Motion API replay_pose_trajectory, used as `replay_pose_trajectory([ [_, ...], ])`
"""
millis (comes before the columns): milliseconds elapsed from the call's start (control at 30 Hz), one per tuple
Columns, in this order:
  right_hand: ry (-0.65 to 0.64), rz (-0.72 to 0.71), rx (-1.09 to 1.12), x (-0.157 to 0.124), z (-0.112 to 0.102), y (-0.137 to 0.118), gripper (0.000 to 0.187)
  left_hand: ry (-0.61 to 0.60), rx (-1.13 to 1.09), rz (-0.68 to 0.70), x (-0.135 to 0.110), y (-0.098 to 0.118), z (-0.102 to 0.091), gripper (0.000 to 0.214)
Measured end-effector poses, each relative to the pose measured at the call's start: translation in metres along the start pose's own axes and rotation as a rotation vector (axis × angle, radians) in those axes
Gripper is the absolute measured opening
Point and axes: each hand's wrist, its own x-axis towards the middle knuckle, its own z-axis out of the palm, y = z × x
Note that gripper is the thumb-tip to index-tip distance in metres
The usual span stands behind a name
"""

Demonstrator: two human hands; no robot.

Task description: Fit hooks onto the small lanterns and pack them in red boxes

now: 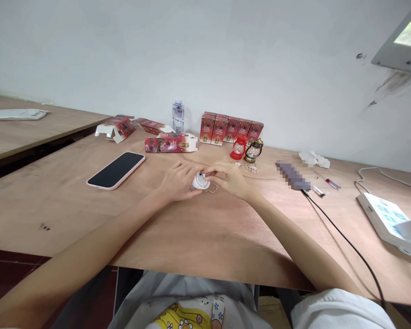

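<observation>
My left hand point(178, 181) and my right hand point(229, 178) meet at the middle of the wooden table point(198, 233). Both pinch a small white round lantern part point(200, 181) between their fingertips. A thin wire handle point(213, 188) lies on the table just under my right fingers. A red mini lantern point(239, 147) and a dark bronze mini lantern point(253, 151) stand upright behind my right hand. Small metal bits point(250, 168) lie in front of them.
A pink-cased phone point(116, 170) lies face up at left. Red cartons point(230, 128) stand in a row at the back; one carton point(169, 143) lies flat, others point(118, 128) lie open. Water bottle point(178, 116), screwdriver point(328, 180), black cable point(342, 237), white device point(390, 221) at right.
</observation>
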Motion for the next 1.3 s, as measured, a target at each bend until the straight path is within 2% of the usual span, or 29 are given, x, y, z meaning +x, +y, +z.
replay_pose_trajectory([
  [267, -0.032, 0.072, -0.002, 0.001, -0.007, -0.005, 0.008, 0.069, -0.015, 0.043, -0.001, -0.002, 0.007, 0.040],
  [433, -0.037, 0.027, -0.043, 0.001, -0.009, -0.005, 0.008, 0.041, -0.025, 0.022, 0.000, -0.001, 0.007, 0.040],
  [800, -0.202, -0.068, -0.212, 0.002, -0.014, -0.006, 0.010, 0.030, -0.027, 0.015, 0.002, 0.001, 0.005, 0.041],
  [1133, -0.084, -0.147, -0.196, -0.002, -0.003, 0.000, 0.008, 0.198, 0.010, 0.055, -0.002, -0.005, 0.013, 0.045],
  [1300, -0.025, -0.125, -0.083, -0.001, -0.002, -0.004, 0.010, 0.169, 0.022, 0.023, -0.002, -0.003, 0.012, 0.043],
])
